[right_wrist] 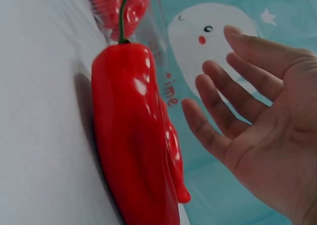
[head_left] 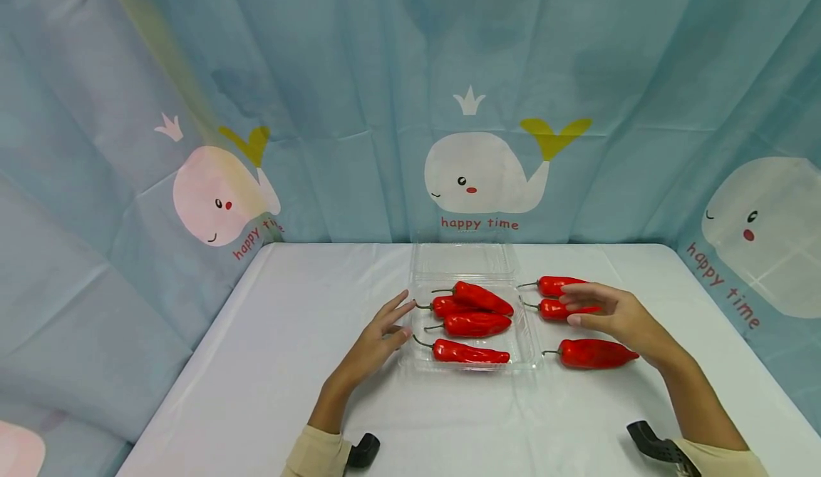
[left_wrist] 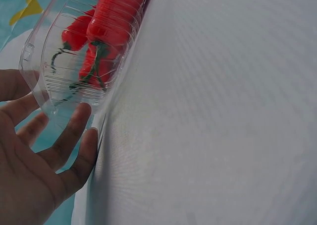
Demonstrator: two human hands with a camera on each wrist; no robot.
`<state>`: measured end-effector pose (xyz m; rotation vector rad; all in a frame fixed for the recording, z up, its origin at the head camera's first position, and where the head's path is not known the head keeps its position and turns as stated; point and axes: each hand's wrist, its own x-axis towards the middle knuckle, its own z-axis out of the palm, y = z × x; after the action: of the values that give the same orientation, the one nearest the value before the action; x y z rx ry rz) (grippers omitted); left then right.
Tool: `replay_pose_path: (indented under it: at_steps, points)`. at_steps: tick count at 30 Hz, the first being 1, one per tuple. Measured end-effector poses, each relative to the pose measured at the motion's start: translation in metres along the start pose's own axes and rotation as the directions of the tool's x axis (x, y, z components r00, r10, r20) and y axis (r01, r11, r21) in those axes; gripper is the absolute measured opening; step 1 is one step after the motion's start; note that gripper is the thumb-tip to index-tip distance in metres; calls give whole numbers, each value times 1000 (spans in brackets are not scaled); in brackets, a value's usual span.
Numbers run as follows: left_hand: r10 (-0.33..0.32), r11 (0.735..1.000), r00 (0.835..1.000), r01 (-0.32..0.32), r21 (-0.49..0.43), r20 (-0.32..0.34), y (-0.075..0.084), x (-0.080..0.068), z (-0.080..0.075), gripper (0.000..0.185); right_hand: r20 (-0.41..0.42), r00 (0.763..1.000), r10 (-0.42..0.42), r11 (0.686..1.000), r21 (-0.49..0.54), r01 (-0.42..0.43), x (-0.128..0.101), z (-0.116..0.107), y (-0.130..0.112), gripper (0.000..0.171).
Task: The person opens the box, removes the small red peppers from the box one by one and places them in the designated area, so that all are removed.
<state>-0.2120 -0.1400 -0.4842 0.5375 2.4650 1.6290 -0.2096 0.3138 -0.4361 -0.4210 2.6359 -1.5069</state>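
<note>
A clear plastic clamshell box (head_left: 529, 341) stands on the table with its lid (head_left: 463, 260) folded back. Several red peppers (head_left: 477, 324) with green stems lie inside it. My left hand (head_left: 378, 340) is at the box's left side, fingers spread and relaxed; in the left wrist view the fingertips (left_wrist: 83, 111) are right at the box's rim. Over the loose peppers on the right hovers my right hand (head_left: 612, 313), fingers loosely bent with nothing between them. Beneath it are two peppers (head_left: 553, 310), partly hidden by the hand. A third pepper (head_left: 596, 354) lies nearer the front.
A white cloth (head_left: 269, 363) covers the table. Behind and at both sides hangs a blue curtain (head_left: 346, 106) printed with whales. Black wrist-worn pieces (head_left: 364, 451) show at both sleeves.
</note>
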Motion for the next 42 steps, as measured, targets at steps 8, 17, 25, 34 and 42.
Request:
replay_pose_path:
  at_steps: [8, 17, 25, 34, 42]
  points:
    - [3, 1000, 1000, -2, -14, 5, -1, 0, 0, 54, -50, 995, -81, 995, 45, 83, 2, 11, -11, 56]
    - [-19, 999, 1000, 19, -33, 1, 0, -1, -1, 54, -98, 985, -139, 985, 93, 148, 8, 24, -18, 53]
    - [-8, 1000, 1000, 8, -22, 3, -1, -1, -1, 54, -100, 980, -171, 967, 176, 186, 17, 36, -25, 52]
    - [-9, 1000, 1000, 9, -27, 4, 1, -1, 0, 54, -108, 987, -120, 977, 166, 137, 24, 50, -38, 61]
    - [-15, 999, 1000, 15, -30, 0, 1, -2, 0, 53, -94, 986, -137, 975, 160, 151, 32, 66, -44, 67]
